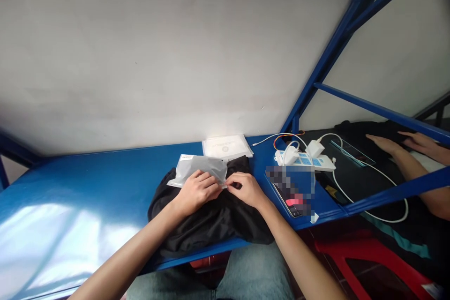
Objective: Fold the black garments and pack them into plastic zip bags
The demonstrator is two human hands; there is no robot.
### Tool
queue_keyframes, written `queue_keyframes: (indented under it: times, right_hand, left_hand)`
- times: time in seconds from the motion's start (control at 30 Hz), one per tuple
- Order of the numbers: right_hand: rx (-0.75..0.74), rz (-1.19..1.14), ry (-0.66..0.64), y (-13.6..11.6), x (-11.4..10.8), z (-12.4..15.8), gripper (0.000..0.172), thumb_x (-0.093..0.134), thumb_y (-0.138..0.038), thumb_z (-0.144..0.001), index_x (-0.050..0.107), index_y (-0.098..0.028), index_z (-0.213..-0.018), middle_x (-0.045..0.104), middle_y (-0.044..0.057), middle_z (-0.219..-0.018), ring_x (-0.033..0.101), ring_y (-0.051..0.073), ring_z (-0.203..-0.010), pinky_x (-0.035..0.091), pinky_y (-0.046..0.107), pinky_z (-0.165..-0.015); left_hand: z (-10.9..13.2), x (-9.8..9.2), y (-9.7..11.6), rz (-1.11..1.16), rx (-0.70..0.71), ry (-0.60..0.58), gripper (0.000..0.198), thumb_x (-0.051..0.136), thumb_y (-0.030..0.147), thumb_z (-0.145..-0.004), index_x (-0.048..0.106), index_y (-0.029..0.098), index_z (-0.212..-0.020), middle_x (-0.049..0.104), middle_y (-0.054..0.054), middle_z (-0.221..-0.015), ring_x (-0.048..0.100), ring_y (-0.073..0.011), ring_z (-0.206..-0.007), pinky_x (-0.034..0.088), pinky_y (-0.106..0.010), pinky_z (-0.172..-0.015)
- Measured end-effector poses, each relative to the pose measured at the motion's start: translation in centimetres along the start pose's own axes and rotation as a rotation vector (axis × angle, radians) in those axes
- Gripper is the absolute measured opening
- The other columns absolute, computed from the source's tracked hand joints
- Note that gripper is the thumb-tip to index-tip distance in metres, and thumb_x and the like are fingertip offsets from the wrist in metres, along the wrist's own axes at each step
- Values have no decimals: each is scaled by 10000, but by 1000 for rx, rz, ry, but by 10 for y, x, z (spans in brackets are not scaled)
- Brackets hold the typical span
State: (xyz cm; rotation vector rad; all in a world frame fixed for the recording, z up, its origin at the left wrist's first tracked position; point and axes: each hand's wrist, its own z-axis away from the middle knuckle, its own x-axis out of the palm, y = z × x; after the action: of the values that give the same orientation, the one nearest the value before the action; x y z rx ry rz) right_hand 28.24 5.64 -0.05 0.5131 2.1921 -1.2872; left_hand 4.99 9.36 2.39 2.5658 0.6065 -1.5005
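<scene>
A black garment [211, 218] lies bunched on the blue table [98, 187], hanging over its front edge. On top of it rests a frosted plastic bag [200, 168]. My left hand [197, 191] has its fingers closed on the bag's near edge. My right hand [246, 187] pinches the same edge at the bag's right corner. The two hands almost touch.
A stack of flat white packets [227, 146] lies behind the garment. To the right are a phone [293, 197], a white power strip [305, 160] with chargers and cables, and blue frame bars [397, 191]. Another person's hands [404, 143] rest on dark cloth at far right. A red stool [365, 258] stands below.
</scene>
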Motion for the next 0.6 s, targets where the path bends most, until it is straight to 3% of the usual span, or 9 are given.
queue_keyframes:
  times: [0.13, 0.33, 0.43, 0.6]
  right_hand:
    - [10, -14, 26, 1, -4, 1, 169, 609, -133, -894, 746, -232, -883, 763, 42, -933, 721, 199, -854, 564, 293, -736]
    - [19, -59, 63, 3, -3, 0, 176, 571, -153, -903, 722, -234, -857, 727, 45, -905, 702, 208, -845, 563, 288, -679]
    - [47, -72, 98, 9, -7, 0, 189, 536, -196, -938, 716, -230, -892, 716, 54, -902, 697, 211, -808, 585, 303, -653]
    - [164, -93, 154, 11, -29, 12, 247, 535, -334, -986, 708, -237, -1133, 724, 92, -1126, 735, 227, -873, 648, 339, -663]
  left_hand:
    - [31, -22, -23, -47, -21, -48, 244, 479, 227, -1064, 683, 212, -931, 698, -13, -819, 622, -165, -774, 417, -348, -795]
    - [98, -63, -66, -131, -241, -51, 268, 508, 261, -1046, 666, 228, -832, 696, 4, -787, 643, -144, -724, 450, -316, -791]
    - [96, -67, -64, -22, -243, -133, 234, 539, 287, -1031, 672, 227, -848, 695, -18, -836, 648, -168, -818, 447, -305, -763]
    - [60, -62, -54, 92, -247, -204, 365, 584, 486, -997, 627, 207, -765, 641, -39, -807, 594, -194, -798, 446, -306, -726]
